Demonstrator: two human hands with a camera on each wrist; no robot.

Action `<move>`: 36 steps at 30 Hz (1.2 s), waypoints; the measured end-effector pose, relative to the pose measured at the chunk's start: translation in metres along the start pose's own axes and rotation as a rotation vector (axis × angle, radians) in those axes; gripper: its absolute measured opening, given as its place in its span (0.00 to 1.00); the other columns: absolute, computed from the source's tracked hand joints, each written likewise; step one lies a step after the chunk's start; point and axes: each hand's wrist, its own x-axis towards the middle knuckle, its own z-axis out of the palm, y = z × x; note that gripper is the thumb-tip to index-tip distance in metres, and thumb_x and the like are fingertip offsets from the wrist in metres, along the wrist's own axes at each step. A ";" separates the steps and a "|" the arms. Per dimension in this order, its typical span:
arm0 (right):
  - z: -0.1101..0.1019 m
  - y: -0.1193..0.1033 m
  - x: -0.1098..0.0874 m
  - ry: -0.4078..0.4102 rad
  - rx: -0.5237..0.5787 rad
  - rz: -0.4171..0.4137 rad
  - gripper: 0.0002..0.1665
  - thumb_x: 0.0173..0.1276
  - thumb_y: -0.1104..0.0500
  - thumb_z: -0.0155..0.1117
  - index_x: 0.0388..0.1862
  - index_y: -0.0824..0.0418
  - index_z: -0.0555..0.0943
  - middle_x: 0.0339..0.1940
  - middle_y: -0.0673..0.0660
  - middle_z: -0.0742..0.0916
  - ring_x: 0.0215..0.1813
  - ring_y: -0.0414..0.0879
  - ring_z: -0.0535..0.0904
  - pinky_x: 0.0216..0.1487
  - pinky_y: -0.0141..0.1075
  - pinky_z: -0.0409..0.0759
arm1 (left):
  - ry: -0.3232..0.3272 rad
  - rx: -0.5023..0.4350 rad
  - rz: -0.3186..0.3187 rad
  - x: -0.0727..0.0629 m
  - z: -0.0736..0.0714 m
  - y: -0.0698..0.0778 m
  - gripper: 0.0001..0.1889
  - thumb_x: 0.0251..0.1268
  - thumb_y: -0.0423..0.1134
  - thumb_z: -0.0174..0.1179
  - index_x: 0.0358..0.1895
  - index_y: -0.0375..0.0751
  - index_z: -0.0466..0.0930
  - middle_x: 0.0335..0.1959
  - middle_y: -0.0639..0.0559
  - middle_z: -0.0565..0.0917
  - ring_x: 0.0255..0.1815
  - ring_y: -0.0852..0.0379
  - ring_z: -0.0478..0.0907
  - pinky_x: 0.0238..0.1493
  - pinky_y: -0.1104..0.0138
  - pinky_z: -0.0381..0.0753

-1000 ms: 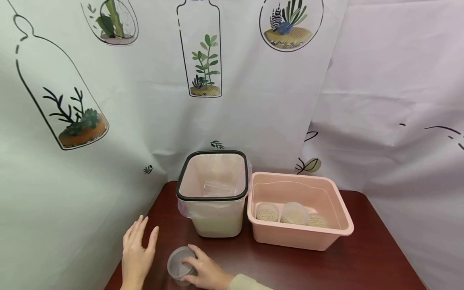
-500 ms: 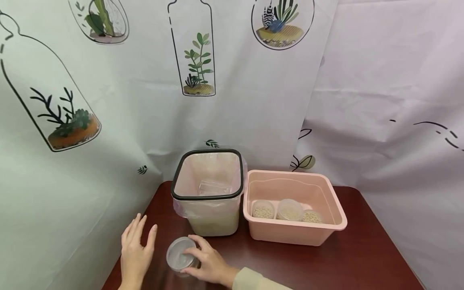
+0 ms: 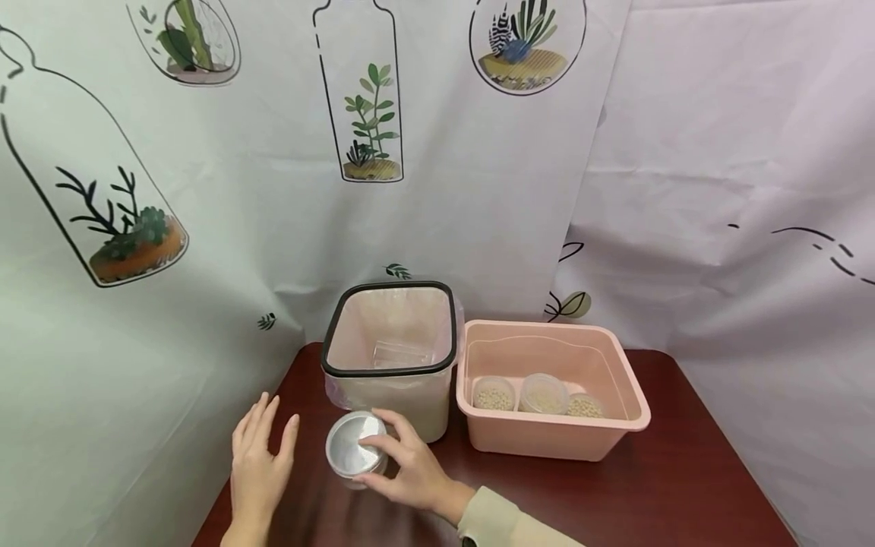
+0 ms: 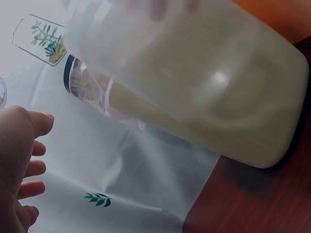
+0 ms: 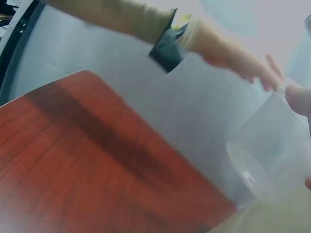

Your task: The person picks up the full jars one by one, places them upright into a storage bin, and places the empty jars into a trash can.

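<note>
In the head view my right hand (image 3: 410, 469) grips a clear round plastic tub (image 3: 350, 450) by its side, thumb on the near side and fingers on the far side. The tub is raised over the table in front of the bin, and no contents show through its wall. The right wrist view has the tub (image 5: 265, 145) tilted, with a thumb and fingertip at its edge. Left of it, my left hand (image 3: 261, 463) is held up with fingers extended, thumb apart, holding nothing. In the left wrist view that hand (image 4: 19, 165) is apart from the tub (image 4: 160, 53), which fills the foreground.
Behind the tub stands a bin (image 3: 403, 399) with a black rim and a plastic liner; a clear plastic piece (image 3: 399, 355) lies inside. To its right, a pink basin (image 3: 547, 437) holds several clear tubs (image 3: 544, 393) of pale grains. Printed cloth hangs behind the dark red table (image 3: 656, 486).
My right hand has lifted the tub and carried it forward and slightly right, toward the bin. The head view has shifted a little. My left hand stays raised in nearly the same place.
</note>
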 end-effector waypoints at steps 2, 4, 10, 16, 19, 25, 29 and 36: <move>-0.008 -0.001 0.007 0.020 0.017 -0.016 0.29 0.47 0.55 0.77 0.49 0.59 0.78 0.59 0.68 0.70 0.54 0.49 0.75 0.54 0.31 0.72 | -0.003 0.000 0.011 0.004 0.000 0.001 0.25 0.53 0.35 0.66 0.57 0.34 0.75 0.61 0.39 0.72 0.60 0.38 0.64 0.53 0.43 0.66; -0.015 -0.002 0.013 0.042 0.018 -0.033 0.29 0.47 0.56 0.77 0.49 0.60 0.78 0.59 0.69 0.70 0.53 0.49 0.75 0.53 0.30 0.73 | -0.010 -0.003 0.018 0.007 0.001 0.003 0.26 0.53 0.35 0.66 0.57 0.34 0.75 0.61 0.39 0.72 0.61 0.39 0.64 0.52 0.42 0.66; -0.030 -0.008 0.026 0.090 0.044 -0.079 0.30 0.46 0.57 0.77 0.49 0.63 0.77 0.59 0.72 0.70 0.54 0.54 0.74 0.52 0.32 0.74 | -0.004 -0.031 0.074 0.016 0.006 0.011 0.26 0.51 0.34 0.67 0.57 0.35 0.75 0.61 0.40 0.72 0.61 0.39 0.64 0.55 0.44 0.66; -0.045 -0.010 0.041 0.126 0.035 -0.135 0.31 0.47 0.55 0.77 0.49 0.64 0.77 0.58 0.73 0.70 0.57 0.58 0.72 0.52 0.35 0.75 | 0.006 -0.067 0.149 0.029 0.013 0.022 0.27 0.50 0.32 0.67 0.58 0.34 0.75 0.60 0.39 0.73 0.59 0.37 0.66 0.58 0.46 0.64; -0.055 -0.010 0.049 0.147 0.012 -0.159 0.30 0.48 0.54 0.77 0.48 0.63 0.77 0.58 0.73 0.70 0.56 0.58 0.72 0.51 0.35 0.75 | -0.018 -0.064 0.167 0.034 0.017 0.027 0.27 0.51 0.33 0.67 0.59 0.35 0.74 0.61 0.39 0.72 0.60 0.38 0.65 0.56 0.44 0.65; -0.075 -0.005 0.065 0.212 0.019 -0.200 0.28 0.51 0.54 0.75 0.48 0.65 0.77 0.56 0.76 0.71 0.56 0.61 0.72 0.47 0.38 0.77 | -0.068 -0.067 0.202 0.042 0.027 0.035 0.27 0.53 0.36 0.66 0.58 0.34 0.74 0.61 0.39 0.72 0.62 0.39 0.64 0.54 0.43 0.66; -0.089 -0.003 0.076 0.267 0.031 -0.204 0.26 0.53 0.55 0.74 0.46 0.68 0.77 0.54 0.78 0.71 0.54 0.64 0.72 0.44 0.42 0.78 | -0.080 -0.073 0.222 0.044 0.034 0.040 0.26 0.52 0.35 0.67 0.58 0.35 0.75 0.60 0.38 0.72 0.62 0.40 0.64 0.58 0.46 0.64; -0.111 -0.003 0.096 0.327 0.040 -0.177 0.23 0.50 0.63 0.75 0.41 0.74 0.77 0.51 0.79 0.71 0.51 0.71 0.71 0.40 0.54 0.77 | -0.060 -0.104 0.298 0.045 0.049 0.050 0.24 0.52 0.33 0.66 0.56 0.37 0.77 0.60 0.38 0.73 0.63 0.41 0.65 0.61 0.49 0.62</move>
